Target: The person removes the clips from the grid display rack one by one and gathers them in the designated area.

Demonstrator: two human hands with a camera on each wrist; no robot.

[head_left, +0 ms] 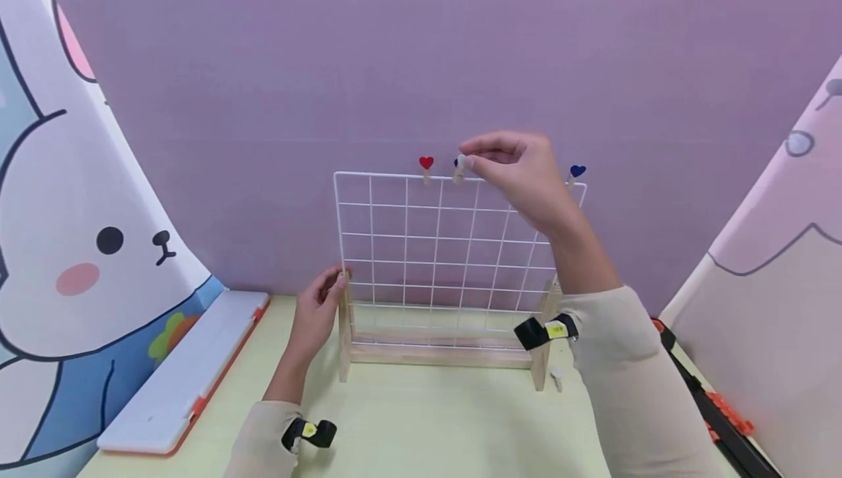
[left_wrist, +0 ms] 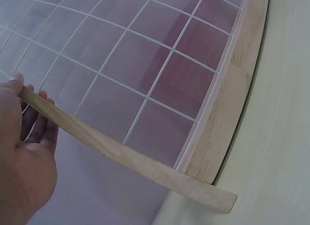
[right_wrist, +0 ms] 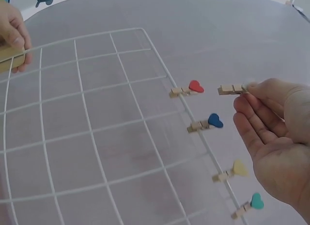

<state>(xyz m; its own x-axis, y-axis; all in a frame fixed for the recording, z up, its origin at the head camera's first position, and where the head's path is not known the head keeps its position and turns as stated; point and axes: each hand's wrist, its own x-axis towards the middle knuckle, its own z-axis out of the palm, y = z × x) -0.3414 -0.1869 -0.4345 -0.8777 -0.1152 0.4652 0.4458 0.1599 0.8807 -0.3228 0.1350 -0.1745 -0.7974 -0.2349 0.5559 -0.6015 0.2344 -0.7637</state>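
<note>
My right hand pinches a small wooden clothespin between thumb and fingers, above the top wire of a white grid rack. A whitish top shows at its pinched end in the head view. On that wire sit heart-topped clothespins: a red one, a blue one, a yellow one and a teal one. Another blue heart clothespin is near the rack's right corner. My left hand grips the top of the rack's left wooden upright.
One loose clothespin lies on the pale table by the right wooden foot. A white case with an orange edge lies at left. Black and orange gear is at right. A purple backdrop stands behind.
</note>
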